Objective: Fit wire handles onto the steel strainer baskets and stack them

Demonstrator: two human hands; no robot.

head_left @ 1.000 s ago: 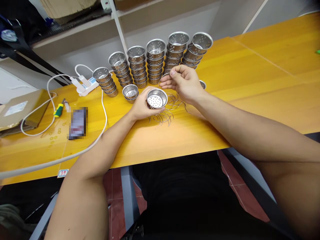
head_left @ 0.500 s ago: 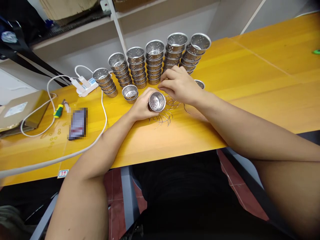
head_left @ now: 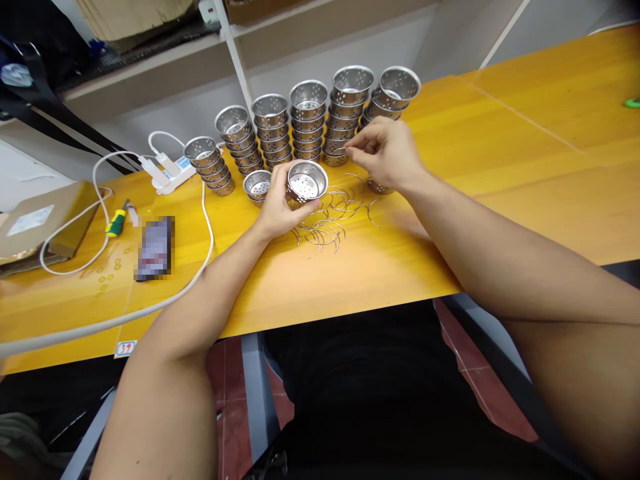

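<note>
My left hand (head_left: pixel 281 205) is wrapped round a perforated metal cup (head_left: pixel 307 181), its mouth tilted up toward me. To the right, my right hand (head_left: pixel 390 152) is raised with thumb and forefinger pinched; whatever is between the tips is too small to make out. Below and between the hands, curved thin wires (head_left: pixel 323 230) lie scattered on the table. Several stacks of similar cups (head_left: pixel 307 123) stand behind. A small stack (head_left: pixel 258 185) is just left of my left hand, and another cup (head_left: pixel 379 187) is partly hidden under my right hand.
At the left are a white power strip (head_left: pixel 175 179) with cables, a green and yellow tool (head_left: pixel 116 223), a pixelated phone (head_left: pixel 155 248) and a cardboard box (head_left: pixel 45 223). The yellow table's front edge (head_left: pixel 345 305) runs before my lap. A shelf stands behind.
The cup in my left hand has risen slightly and moved back, its mouth turned more upward. My right hand has moved to the right, away from the cup, uncovering more wires.
</note>
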